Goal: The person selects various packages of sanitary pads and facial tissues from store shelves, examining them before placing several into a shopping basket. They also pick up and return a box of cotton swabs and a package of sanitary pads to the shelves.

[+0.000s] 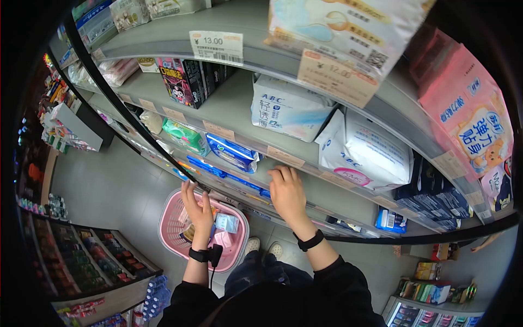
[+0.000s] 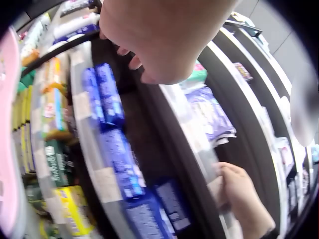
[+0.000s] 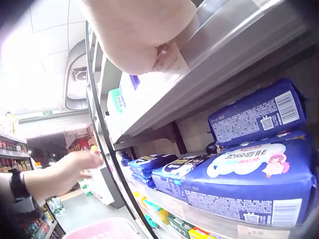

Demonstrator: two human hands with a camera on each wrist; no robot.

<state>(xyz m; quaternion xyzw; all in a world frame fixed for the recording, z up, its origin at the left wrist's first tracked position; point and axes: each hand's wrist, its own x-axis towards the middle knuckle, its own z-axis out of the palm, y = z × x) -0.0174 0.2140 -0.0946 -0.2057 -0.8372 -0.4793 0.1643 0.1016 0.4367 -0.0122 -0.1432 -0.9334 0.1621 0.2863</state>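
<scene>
In the head view my right hand [image 1: 289, 196] rests with its fingers at the front edge of a shelf [image 1: 316, 185], beside the price labels. Left of it on that shelf lie a blue soft pack [image 1: 231, 153] and a green one [image 1: 185, 136]. Behind it stand two white ABC packs [image 1: 291, 106]. My left hand [image 1: 199, 215] is raised over a pink basket [image 1: 174, 240], fingers extended near a black upright post [image 1: 163, 155], holding nothing. Several small packages [image 1: 226, 222] lie in the basket. Blue packs [image 3: 249, 169] fill the shelf below my right hand in the right wrist view.
Higher up, a shelf with price tags [image 1: 216, 48] juts out, bearing a large pack [image 1: 338, 27]. A pink pack [image 1: 468, 103] is at the right. Another product rack [image 1: 92, 256] stands at the lower left, and grey tiled floor [image 1: 128, 182] runs between.
</scene>
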